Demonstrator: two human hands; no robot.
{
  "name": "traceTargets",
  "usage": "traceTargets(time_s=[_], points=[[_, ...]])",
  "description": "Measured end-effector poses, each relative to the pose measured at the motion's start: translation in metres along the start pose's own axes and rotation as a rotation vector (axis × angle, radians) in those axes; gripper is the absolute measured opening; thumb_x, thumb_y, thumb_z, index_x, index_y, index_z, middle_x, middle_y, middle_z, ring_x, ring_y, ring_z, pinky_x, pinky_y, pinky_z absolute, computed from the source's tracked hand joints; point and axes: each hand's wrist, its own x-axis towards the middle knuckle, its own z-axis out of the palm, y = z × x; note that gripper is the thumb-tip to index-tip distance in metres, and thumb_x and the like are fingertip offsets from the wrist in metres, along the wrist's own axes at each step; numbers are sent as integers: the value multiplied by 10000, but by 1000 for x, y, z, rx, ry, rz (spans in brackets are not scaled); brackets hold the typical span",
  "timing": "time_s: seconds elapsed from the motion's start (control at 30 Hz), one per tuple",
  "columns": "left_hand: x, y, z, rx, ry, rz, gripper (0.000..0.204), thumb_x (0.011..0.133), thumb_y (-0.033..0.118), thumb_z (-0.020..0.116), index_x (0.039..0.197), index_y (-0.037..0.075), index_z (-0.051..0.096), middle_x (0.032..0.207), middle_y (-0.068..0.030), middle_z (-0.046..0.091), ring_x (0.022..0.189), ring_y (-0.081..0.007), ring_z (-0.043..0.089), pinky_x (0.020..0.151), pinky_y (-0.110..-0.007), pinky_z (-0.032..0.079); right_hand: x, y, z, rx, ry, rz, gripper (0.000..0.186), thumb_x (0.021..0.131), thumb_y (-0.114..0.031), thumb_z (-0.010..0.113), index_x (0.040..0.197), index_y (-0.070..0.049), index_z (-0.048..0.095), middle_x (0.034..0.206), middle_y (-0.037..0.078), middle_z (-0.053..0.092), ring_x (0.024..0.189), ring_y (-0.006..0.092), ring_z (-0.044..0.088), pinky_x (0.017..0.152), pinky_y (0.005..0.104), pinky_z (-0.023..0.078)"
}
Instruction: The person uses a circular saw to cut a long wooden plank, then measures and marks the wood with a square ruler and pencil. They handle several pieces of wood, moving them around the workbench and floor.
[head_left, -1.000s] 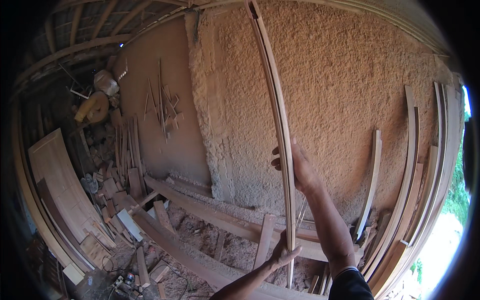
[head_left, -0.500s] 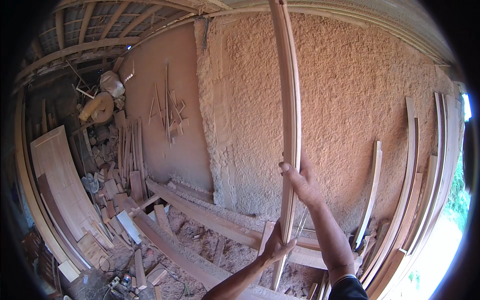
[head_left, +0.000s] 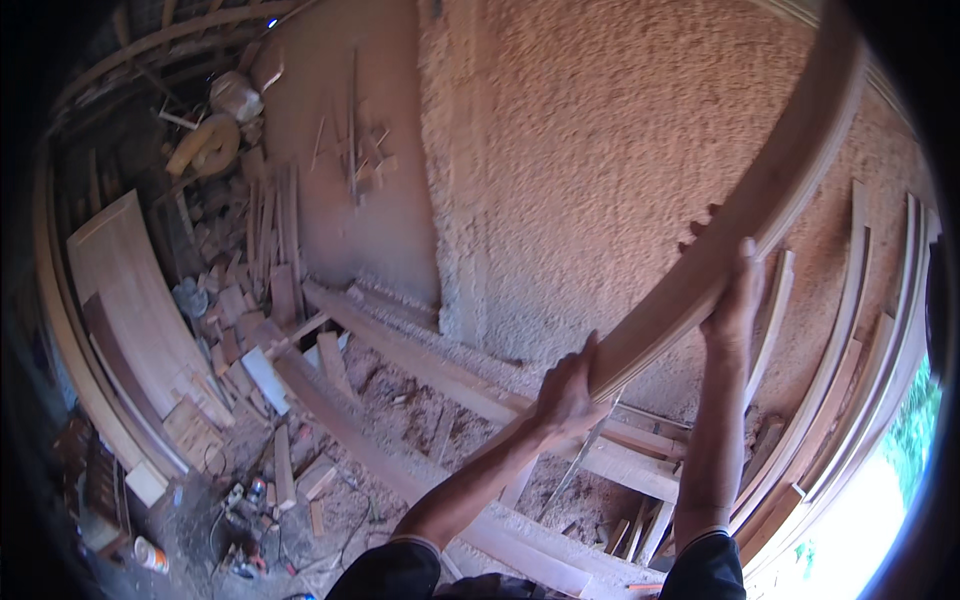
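Observation:
A long wooden board (head_left: 780, 160) with grooved edges slants from the lower middle up to the upper right. My left hand (head_left: 568, 395) is closed on its lower part, fingers wrapped over it. My right hand (head_left: 733, 285) grips it farther up, with fingertips showing past the far edge. Below the board, long timber beams (head_left: 405, 368) run across a floor strewn with shavings. The rough plastered wall (head_left: 570, 180) stands behind.
Planks (head_left: 858, 255) lean upright at the right, beside a bright opening. A wooden panel (head_left: 130, 290) and piled offcuts (head_left: 240, 310) stand at the left, with power tools (head_left: 250, 500) and cables below. A yellow coiled hose (head_left: 200, 150) sits at the back left.
The board has gone from near upright to a diagonal, its top swung to the right. Both my hands moved with it, the right one rightward and up. The view has tipped down somewhat.

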Motion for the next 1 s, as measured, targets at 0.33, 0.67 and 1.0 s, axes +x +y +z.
traceTargets(time_s=[0.33,0.67,1.0], points=[[-19,-21,-24,247,-199,146,948,684,85,791,1519,-12,353,1111,-207,612,1016,-332,600,957,-496,451,-52,-43,-81,5,422,192,769,1029,-431,456,1547,82,214,1596,257,321,1490,384,314,1239,570,257],[-154,-225,-76,621,-662,122,667,690,173,819,1262,45,502,1209,-113,574,1156,-279,544,1085,-484,368,-321,-7,-297,-254,997,442,723,1004,-477,507,1485,47,381,1483,241,473,1381,399,456,1171,567,352],[-281,-385,-158,687,-1011,51,823,601,236,913,1303,88,512,1305,-119,583,1289,-301,522,1235,-491,234,-561,20,-176,-322,1159,886,639,1021,-436,495,1469,14,423,1467,220,498,1362,382,481,1139,566,395]])
